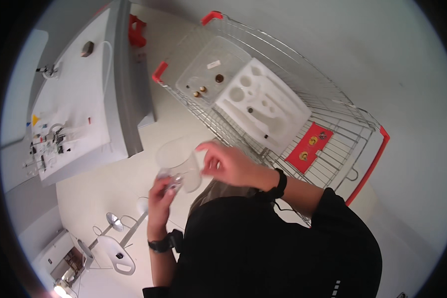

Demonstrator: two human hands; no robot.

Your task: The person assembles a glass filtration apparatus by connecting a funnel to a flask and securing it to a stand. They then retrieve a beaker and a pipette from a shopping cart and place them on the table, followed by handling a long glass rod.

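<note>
My left hand [160, 197] is closed on a clear, wide-mouthed beaker [187, 171], gripping it low on its left side. A small clear piece with dark marks [175, 183] shows by the fingers; I cannot tell whether it belongs to the beaker. Close to the beaker's right side is my right hand [228, 163], its fingers bent, with a gap between thumb and forefinger. Nothing shows in that gap. The forefinger comes near the rim; touching or apart, I cannot tell. Both wrists wear black bands.
A wire shopping cart [328, 124] holds a white foam tray [288, 116] with shaped hollows, a clear plastic box [203, 57] with small bottles, and a red packet [310, 147]. At left, a white table [92, 64] bears small lab parts. A white stand with oval plates [116, 254] is lower left.
</note>
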